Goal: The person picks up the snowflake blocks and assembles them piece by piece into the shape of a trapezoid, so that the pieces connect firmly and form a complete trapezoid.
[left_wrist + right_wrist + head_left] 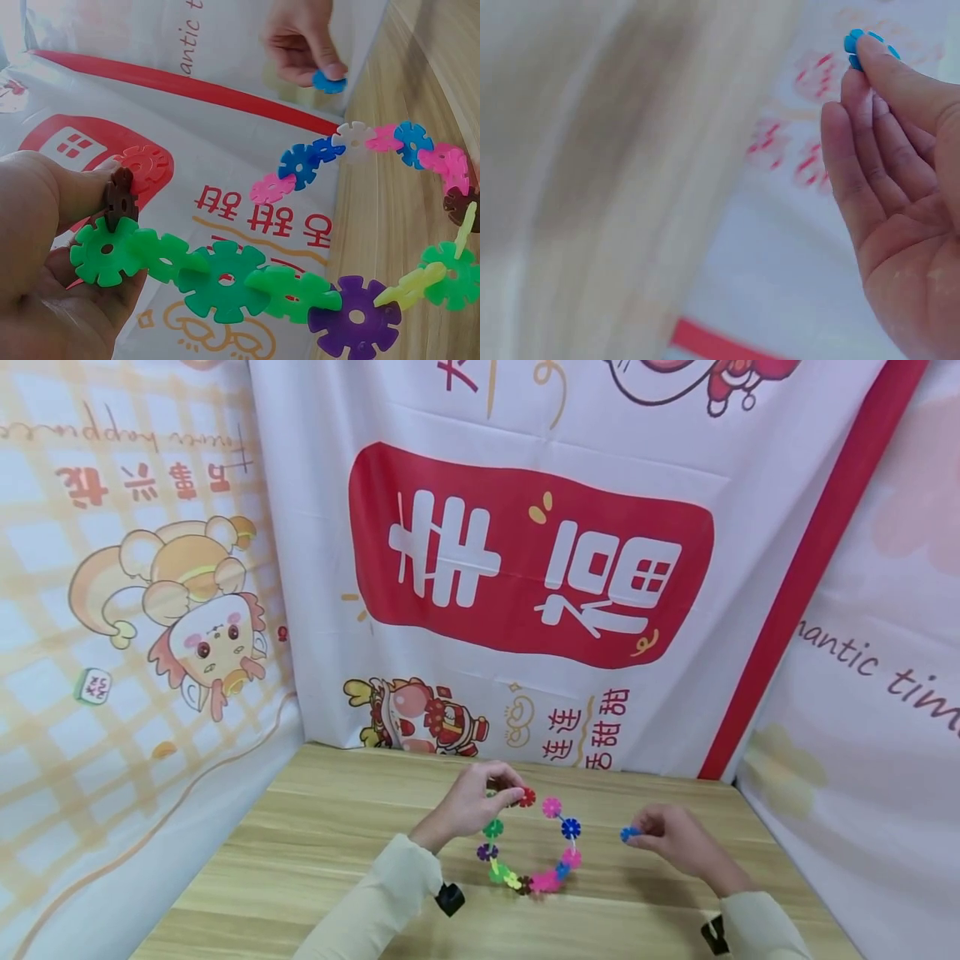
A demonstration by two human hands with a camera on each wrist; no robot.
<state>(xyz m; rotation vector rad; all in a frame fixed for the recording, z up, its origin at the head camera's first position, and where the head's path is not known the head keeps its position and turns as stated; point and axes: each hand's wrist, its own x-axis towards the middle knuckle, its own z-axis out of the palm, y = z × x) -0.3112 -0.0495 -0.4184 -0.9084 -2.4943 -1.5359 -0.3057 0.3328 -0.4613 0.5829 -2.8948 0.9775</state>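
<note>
A chain of interlocking plastic snowflake discs (492,828) curves into a near ring of many colours. My left hand (468,802) grips its far left end, by the brown disc (121,201) and the red snowflake disc (528,797). A narrow gap separates that red end from the pink disc (552,807) at the other end. To the right, apart from the chain, my right hand (678,842) pinches a loose blue snowflake disc (628,834) between thumb and fingers. In the right wrist view, the thumb covers part of this blue disc (853,49).
Beneath both hands lies a wood-grain table (300,860). A printed white cloth (525,710) hangs along its back edge, with further printed cloths (150,693) at the sides. Each wrist wears a black device (450,900).
</note>
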